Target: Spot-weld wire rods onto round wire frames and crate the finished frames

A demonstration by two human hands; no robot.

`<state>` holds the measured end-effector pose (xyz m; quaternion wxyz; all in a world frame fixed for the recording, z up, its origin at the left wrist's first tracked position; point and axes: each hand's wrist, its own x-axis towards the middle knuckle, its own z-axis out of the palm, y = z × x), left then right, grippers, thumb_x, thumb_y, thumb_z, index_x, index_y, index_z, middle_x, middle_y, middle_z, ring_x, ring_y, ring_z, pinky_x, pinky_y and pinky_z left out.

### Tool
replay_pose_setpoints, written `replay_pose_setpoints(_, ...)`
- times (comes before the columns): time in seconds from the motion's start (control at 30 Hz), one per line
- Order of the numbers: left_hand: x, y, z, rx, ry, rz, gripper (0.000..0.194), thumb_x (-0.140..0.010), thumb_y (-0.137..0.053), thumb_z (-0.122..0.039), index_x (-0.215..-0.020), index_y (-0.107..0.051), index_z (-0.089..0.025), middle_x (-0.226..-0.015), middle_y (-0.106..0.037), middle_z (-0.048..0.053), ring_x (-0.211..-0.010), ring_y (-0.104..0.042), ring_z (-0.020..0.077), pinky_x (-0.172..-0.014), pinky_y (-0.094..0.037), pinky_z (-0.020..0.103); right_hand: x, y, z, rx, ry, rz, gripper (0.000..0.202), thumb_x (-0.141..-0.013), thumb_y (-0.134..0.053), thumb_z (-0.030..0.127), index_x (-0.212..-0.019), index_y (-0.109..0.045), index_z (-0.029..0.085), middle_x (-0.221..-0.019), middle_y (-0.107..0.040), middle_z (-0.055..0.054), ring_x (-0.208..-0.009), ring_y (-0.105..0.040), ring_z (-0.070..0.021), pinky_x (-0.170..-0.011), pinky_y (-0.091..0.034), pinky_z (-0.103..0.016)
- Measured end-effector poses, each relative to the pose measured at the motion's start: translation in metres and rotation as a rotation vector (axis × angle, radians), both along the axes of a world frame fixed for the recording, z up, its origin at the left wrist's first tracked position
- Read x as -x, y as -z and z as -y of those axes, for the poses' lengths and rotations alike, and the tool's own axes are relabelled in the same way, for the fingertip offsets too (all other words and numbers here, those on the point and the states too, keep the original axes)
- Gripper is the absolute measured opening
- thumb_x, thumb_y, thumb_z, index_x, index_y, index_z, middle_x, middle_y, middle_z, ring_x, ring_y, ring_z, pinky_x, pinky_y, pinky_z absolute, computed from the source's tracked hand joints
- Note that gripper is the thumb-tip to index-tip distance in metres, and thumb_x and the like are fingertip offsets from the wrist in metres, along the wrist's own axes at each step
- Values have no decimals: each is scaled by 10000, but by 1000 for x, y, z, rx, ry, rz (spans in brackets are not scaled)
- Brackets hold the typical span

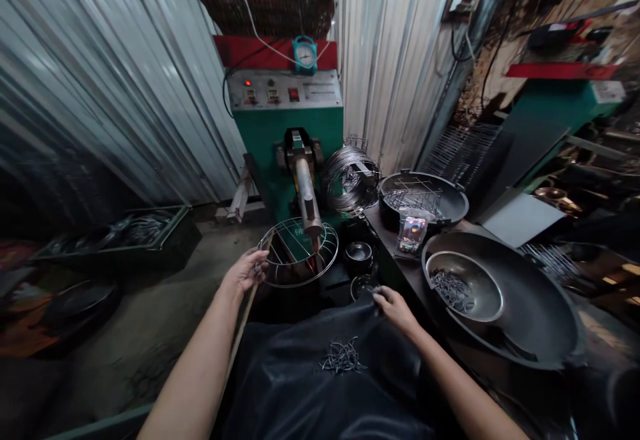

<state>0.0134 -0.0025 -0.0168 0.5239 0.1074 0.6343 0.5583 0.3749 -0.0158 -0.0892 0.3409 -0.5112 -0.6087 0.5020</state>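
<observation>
My left hand [246, 271] is closed on the left rim of a round wire basket frame [329, 268]. The frame sits beneath the electrode arm [306, 200] of a green spot-welding machine [320, 123], and its bars curve around the arm's tip. My right hand [395, 305] is pinched shut to the right, over the edge of the dark apron [300, 387]. What those fingertips hold is too small to make out. A loose pile of short bent wire pieces [343, 356] lies on the apron in my lap.
On the right, a big black pan [540, 313] holds a metal bowl [493, 287] of small wire pieces. Behind it are a phone [413, 232], another pan [457, 203] with wire parts, and a wire coil [340, 183]. A green crate [173, 233] stands at left.
</observation>
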Motion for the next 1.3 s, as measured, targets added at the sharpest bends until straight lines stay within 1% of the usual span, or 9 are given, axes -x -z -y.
replay_pose_setpoints(0.1,-5,1,2,1,-34,52,328,-492,-731,-245,-637,-446,-175,-466,-431,-69,-368,-426,77,-348,-243,164,49,-30,-9,75,-57,-258,276,-755,-505,394,-905,-570,171,-655,-593,8,-464,-537,-99,-419,-366,-204)
replay_pose_setpoints(0.2,-8,5,2,5,-91,107,317,-497,-719,-245,-604,-431,-171,-443,-393,-77,-341,-361,55,-324,-197,157,98,-51,-11,44,-101,-456,267,-744,-540,392,-899,-560,175,-751,-620,-18,-587,-590,-114,-482,-420,-210)
replay_pose_setpoints(0.27,-11,9,3,-13,-145,120,320,-472,-709,-178,-591,-412,-173,-438,-373,-88,-340,-326,39,-323,-193,151,121,-56,-9,-7,-102,-525,233,-748,-538,378,-870,-554,180,-789,-625,-25,-632,-600,-121,-504,-434,-213)
replay_pose_setpoints(0.37,-19,15,10,-92,-250,114,354,-437,-705,-150,-580,-383,-180,-434,-316,-110,-348,-266,20,-321,-174,148,140,-50,-6,-49,-98,-462,199,-766,-511,347,-869,-561,184,-776,-631,-25,-599,-592,-121,-467,-407,-208)
replay_pose_setpoints(0.57,-42,19,26,-242,-398,1,382,-406,-726,-206,-640,-426,-175,-498,-346,-108,-388,-257,15,-335,-162,151,145,-33,-5,-123,-90,-189,150,-761,-508,287,-832,-596,189,-612,-609,-4,-520,-567,-134,-474,-413,-235)
replay_pose_setpoints(0.7,-53,18,23,-281,-392,-84,362,-431,-706,-221,-710,-480,-175,-550,-395,-98,-397,-262,13,-343,-162,155,140,-52,-3,-67,-42,-331,243,-784,-498,368,-917,-576,181,-690,-620,-26,-531,-576,-140,-439,-416,-232)
replay_pose_setpoints(0.83,-58,16,19,-262,-385,-78,362,-420,-696,-220,-705,-477,-178,-556,-386,-97,-404,-259,15,-345,-152,158,131,-65,-1,-162,28,-409,232,-809,-483,378,-913,-567,189,-767,-633,-38,-617,-596,-146,-532,-462,-249)
replay_pose_setpoints(1.03,-61,16,24,-273,-404,-90,350,-425,-681,-235,-701,-473,-180,-585,-410,-89,-413,-263,14,-352,-158,163,130,-38,-1,-180,-84,-120,142,-769,-510,299,-802,-609,203,-605,-610,0,-558,-583,-151,-554,-441,-258)
replay_pose_setpoints(1.3,-65,12,23,-303,-397,-135,355,-440,-683,-232,-732,-486,-186,-606,-404,-86,-426,-278,16,-357,-173,160,136,-35,-8,-114,-75,-189,161,-772,-494,319,-813,-591,197,-612,-611,-1,-498,-563,-137,-477,-407,-238)
